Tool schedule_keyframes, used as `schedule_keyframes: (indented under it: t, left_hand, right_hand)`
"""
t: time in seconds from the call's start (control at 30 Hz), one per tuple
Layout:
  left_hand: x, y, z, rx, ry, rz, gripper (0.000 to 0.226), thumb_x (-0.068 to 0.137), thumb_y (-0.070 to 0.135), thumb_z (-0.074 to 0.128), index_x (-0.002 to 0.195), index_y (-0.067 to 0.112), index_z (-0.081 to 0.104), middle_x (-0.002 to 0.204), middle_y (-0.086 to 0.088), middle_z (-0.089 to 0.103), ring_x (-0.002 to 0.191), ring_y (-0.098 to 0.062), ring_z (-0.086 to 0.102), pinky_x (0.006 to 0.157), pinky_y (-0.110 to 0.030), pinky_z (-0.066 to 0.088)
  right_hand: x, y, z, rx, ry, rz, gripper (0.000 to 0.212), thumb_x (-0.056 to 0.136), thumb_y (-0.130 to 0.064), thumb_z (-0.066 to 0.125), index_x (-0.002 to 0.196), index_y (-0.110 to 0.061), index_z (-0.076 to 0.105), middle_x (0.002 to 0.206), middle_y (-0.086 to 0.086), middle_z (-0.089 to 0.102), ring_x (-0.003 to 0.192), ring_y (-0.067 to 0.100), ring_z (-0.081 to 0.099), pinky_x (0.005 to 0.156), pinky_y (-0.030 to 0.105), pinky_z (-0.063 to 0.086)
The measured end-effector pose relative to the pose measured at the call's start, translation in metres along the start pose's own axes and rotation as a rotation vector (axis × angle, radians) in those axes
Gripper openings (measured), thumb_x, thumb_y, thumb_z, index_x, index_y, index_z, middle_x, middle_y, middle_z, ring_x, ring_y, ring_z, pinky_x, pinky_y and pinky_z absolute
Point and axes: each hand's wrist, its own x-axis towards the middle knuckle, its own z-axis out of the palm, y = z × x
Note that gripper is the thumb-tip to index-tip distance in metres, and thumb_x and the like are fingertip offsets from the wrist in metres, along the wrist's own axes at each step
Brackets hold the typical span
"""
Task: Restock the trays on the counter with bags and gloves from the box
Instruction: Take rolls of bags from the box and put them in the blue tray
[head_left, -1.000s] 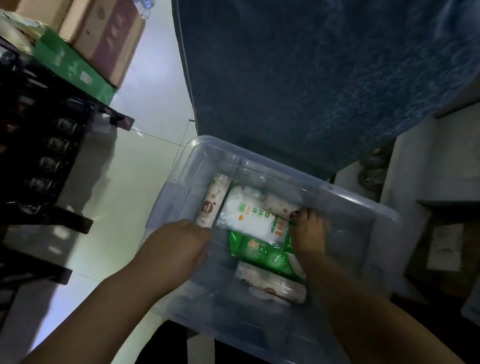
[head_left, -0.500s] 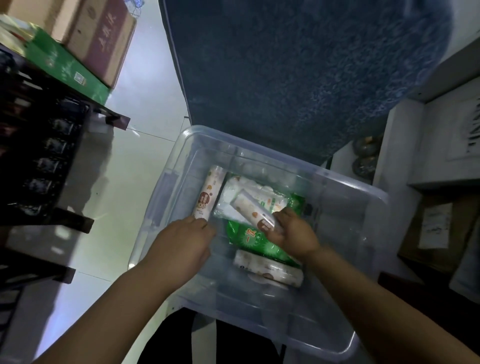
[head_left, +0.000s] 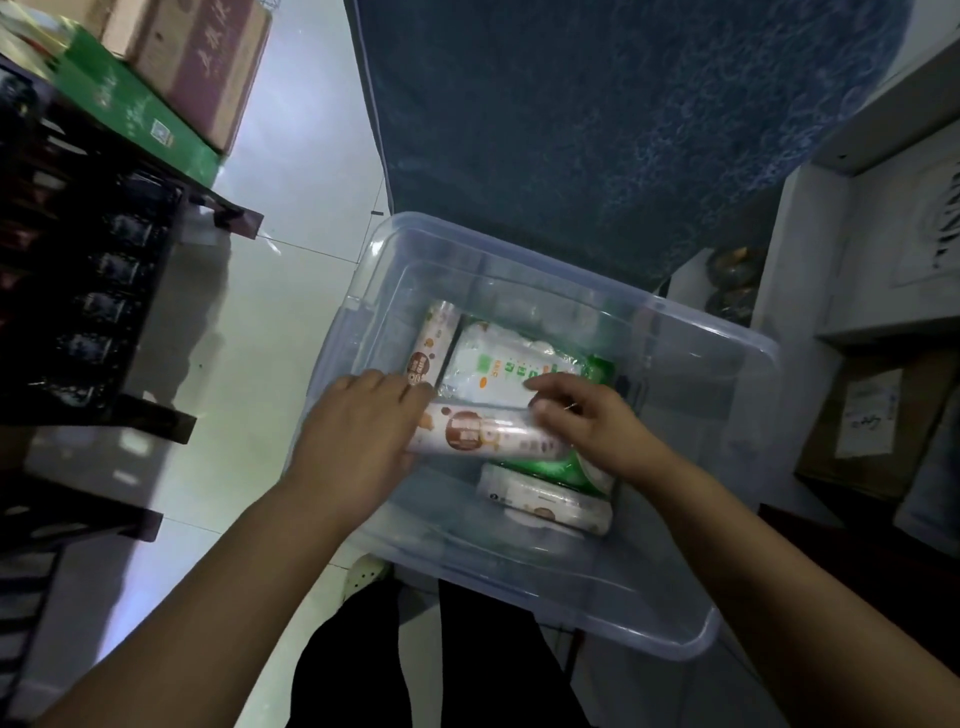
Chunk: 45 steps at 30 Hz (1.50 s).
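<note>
You hold a white roll (head_left: 483, 434) over the clear box (head_left: 691, 364) with both hands: your left hand (head_left: 358, 431) grips its left end and your right hand (head_left: 587, 421) grips its right end, so it lies crosswise above the box's contents. Inside the box, a second roll (head_left: 434, 345) lies along the left wall, a white packet (head_left: 498, 371) sits beside it over a green packet (head_left: 597, 366), and a third roll (head_left: 550, 501) lies at the near side.

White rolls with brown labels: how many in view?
3. One roll lies along the clear box's left wall; one is held between left hand and right hand; one lies nearest the camera. More may sit under the packs.
</note>
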Motion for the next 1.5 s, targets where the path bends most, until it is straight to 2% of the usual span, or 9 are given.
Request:
schedule_keyframes:
  t: [0.13,0.23,0.33,0.47,0.57,0.83,1.03,1.2,1.5]
  left_hand:
    - [-0.011,-0.024,-0.004,0.071,0.070,-0.157,0.059,0.049,0.020,0.087,0.102,0.008,0.065,0.085,-0.014,0.069,0.073,-0.033,0.062,0.065,-0.038,0.048]
    - [-0.020,-0.041,-0.006,0.027,0.166,-0.295,0.056,0.058,0.021,0.084,0.107,0.008,0.062,0.089,-0.016,0.067,0.075,-0.035,0.060,0.066,-0.040,0.047]
    - [-0.024,-0.056,-0.009,-0.032,0.275,-0.401,0.054,0.062,0.019,0.082,0.109,0.004,0.059,0.090,-0.020,0.066,0.077,-0.040,0.058,0.066,-0.045,0.048]
    - [-0.028,-0.075,-0.009,-0.093,0.325,-0.550,0.053,0.064,0.021,0.081,0.110,0.008,0.059,0.091,-0.018,0.064,0.080,-0.039,0.057,0.065,-0.046,0.048]
    - [-0.030,-0.086,-0.004,-0.152,0.299,-0.661,0.052,0.064,0.029,0.080,0.110,0.017,0.058,0.093,-0.012,0.064,0.082,-0.036,0.058,0.067,-0.042,0.049]
    - [-0.038,-0.091,0.016,-0.285,0.290,-0.742,0.048,0.066,0.034,0.076,0.108,0.023,0.057,0.094,-0.003,0.065,0.085,-0.027,0.059,0.068,-0.037,0.049]
    - [-0.040,-0.087,0.018,-0.251,0.320,-0.734,0.050,0.063,0.029,0.078,0.108,0.020,0.058,0.095,-0.006,0.064,0.086,-0.028,0.057,0.066,-0.033,0.043]
    - [-0.045,-0.082,0.009,-0.221,0.306,-0.707,0.051,0.061,0.026,0.080,0.107,0.017,0.059,0.093,-0.008,0.065,0.084,-0.030,0.058,0.066,-0.035,0.045]
    - [-0.055,-0.055,-0.037,-0.235,0.342,-0.530,0.058,0.059,0.034,0.083,0.109,0.016,0.061,0.091,-0.006,0.067,0.078,-0.026,0.061,0.064,-0.029,0.042]
  right_hand:
    - [0.007,0.049,0.014,-0.161,0.198,0.106,0.015,0.091,-0.025,0.058,0.102,-0.018,0.064,0.086,-0.002,0.064,0.082,0.015,0.060,0.076,0.030,0.047]
    - [0.019,0.058,0.039,-0.199,0.200,0.101,0.009,0.089,-0.025,0.062,0.096,-0.022,0.066,0.081,-0.007,0.066,0.074,-0.001,0.060,0.071,0.018,0.046]
    - [0.046,0.050,0.065,-0.312,0.143,0.069,0.016,0.087,-0.019,0.062,0.101,-0.017,0.068,0.095,0.004,0.070,0.084,0.017,0.063,0.078,0.031,0.050]
    - [0.084,0.037,0.088,-0.480,0.055,0.020,0.025,0.089,-0.017,0.057,0.113,-0.017,0.064,0.116,0.005,0.064,0.103,0.022,0.058,0.082,0.023,0.040]
    - [0.111,0.030,0.096,-0.645,0.028,-0.101,0.030,0.089,-0.014,0.056,0.119,-0.016,0.061,0.126,0.006,0.059,0.113,0.023,0.052,0.089,0.020,0.033]
    - [0.173,0.019,0.101,-1.144,-0.156,-0.457,0.036,0.086,-0.002,0.055,0.123,-0.003,0.056,0.128,0.017,0.056,0.119,0.033,0.049,0.097,0.040,0.037]
    - [0.176,0.010,0.101,-1.638,-0.134,-0.544,0.031,0.063,-0.022,0.082,0.091,-0.014,0.070,0.094,0.010,0.066,0.087,0.029,0.060,0.077,0.035,0.050]
    - [0.147,0.002,0.083,-1.541,-0.155,-0.593,0.035,0.053,-0.023,0.087,0.082,-0.012,0.071,0.088,0.008,0.069,0.083,0.028,0.063,0.080,0.038,0.054]
    - [0.028,-0.028,0.033,-1.273,-0.006,-0.346,0.038,0.062,-0.036,0.073,0.092,-0.015,0.065,0.073,0.006,0.066,0.057,0.025,0.061,0.050,0.029,0.048]
